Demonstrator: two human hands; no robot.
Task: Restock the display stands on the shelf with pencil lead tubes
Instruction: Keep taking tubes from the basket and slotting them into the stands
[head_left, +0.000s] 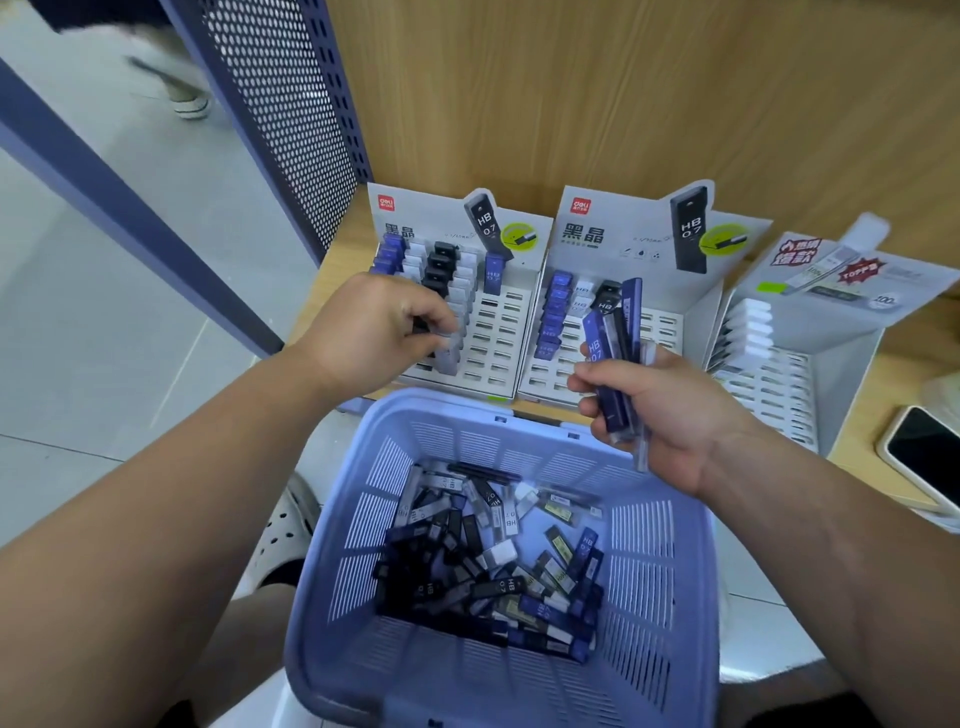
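Tubes (493, 571) of pencil lead lay heaped in the bottom of a lilac plastic basket (447, 410) at the near side of the scene. Blue, black and clear ones were jumbled together, some marked HB 0.7. Just beyond the basket's far rim, three cardboard stands stood side by side on a wooden shelf (904, 358), backed by a wood panel (571, 104).

The left stand (498, 338) held rows of blue, white and black tubes along its left half, with a single blue tube (492, 273) upright at the far end of the next row. The slots to its right were bare. The left hand (374, 332) reached over this stand with its fingers curled, pinching a pale tube (448, 348) at the near end of the filled rows. Something dark showed under the fingers beside it, but whether it was a second tube could not be told.

The middle stand (670, 319) carried a blue row at its left and a few white and black tubes next to it. In front of it the right hand (660, 415) gripped a bundle of tubes (613, 353) fanned upward between thumb and fingers, with a blue one marked HB 0.7 at the left.

The right stand (779, 395) had one row of white-capped tubes along its left edge. A phone (924, 452) lay face up on the shelf at the far right. A perforated metal panel (280, 104) rose to the left of the shelf, and a shoe (192, 101) showed on the floor beyond it.
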